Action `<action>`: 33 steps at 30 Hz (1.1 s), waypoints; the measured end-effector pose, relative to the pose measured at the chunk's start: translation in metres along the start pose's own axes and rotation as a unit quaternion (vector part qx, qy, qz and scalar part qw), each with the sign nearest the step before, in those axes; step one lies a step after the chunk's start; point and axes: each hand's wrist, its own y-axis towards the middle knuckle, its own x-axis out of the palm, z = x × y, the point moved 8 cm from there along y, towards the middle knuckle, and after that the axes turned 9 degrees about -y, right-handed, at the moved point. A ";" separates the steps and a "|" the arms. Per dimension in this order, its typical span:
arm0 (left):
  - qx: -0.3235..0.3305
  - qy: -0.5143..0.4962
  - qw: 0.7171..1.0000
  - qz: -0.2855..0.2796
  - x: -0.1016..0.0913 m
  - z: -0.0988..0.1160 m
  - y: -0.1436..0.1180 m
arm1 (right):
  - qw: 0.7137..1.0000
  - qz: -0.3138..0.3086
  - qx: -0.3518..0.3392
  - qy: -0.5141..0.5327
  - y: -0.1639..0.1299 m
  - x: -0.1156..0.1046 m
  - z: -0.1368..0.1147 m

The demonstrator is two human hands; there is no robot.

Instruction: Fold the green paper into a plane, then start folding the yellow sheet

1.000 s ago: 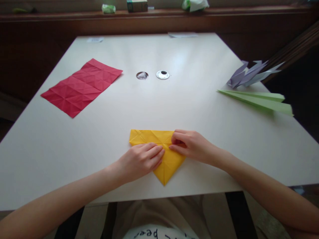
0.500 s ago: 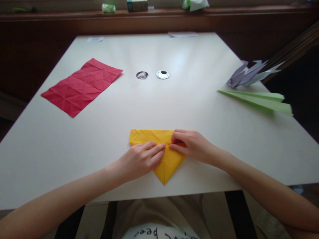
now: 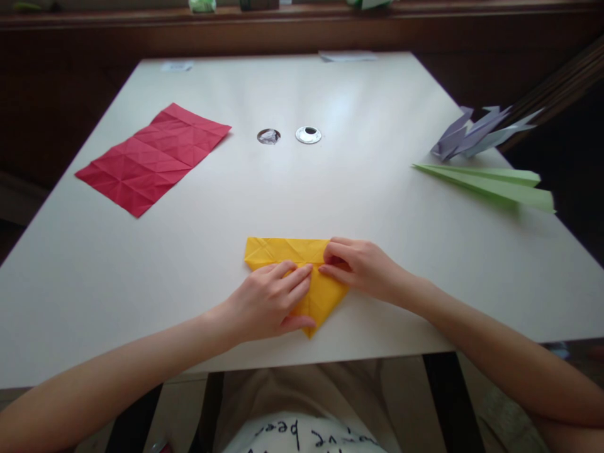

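- Yellow paper (image 3: 328,296) is laid on the table (image 3: 372,204).
- It is touched by the left hand (image 3: 271,299), thumb spread apart.
- Its right end is covered by the right hand (image 3: 365,267); grip cannot be told.

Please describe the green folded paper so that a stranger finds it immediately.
On the white table, go to the right side, opposite the creased red paper. There lies the green folded paper, a long wedge with its tip pointing left. Its pale green colour sets it apart from the purple folded paper just behind it.
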 end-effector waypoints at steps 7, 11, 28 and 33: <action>0.002 0.002 1.000 0.006 0.000 0.000 0.000 | 1.000 0.001 -0.001 0.001 -0.001 0.001 0.001; 0.003 0.008 1.000 0.012 -0.001 0.000 -0.001 | 1.000 0.004 -0.001 -0.004 0.000 0.000 0.001; 0.014 -0.025 1.000 -0.011 0.003 -0.005 0.001 | 0.996 0.075 -0.019 -0.037 0.000 -0.011 0.002; 0.028 -0.012 0.999 -0.015 0.003 -0.001 0.001 | 0.982 0.117 -0.145 -0.030 -0.003 -0.014 -0.013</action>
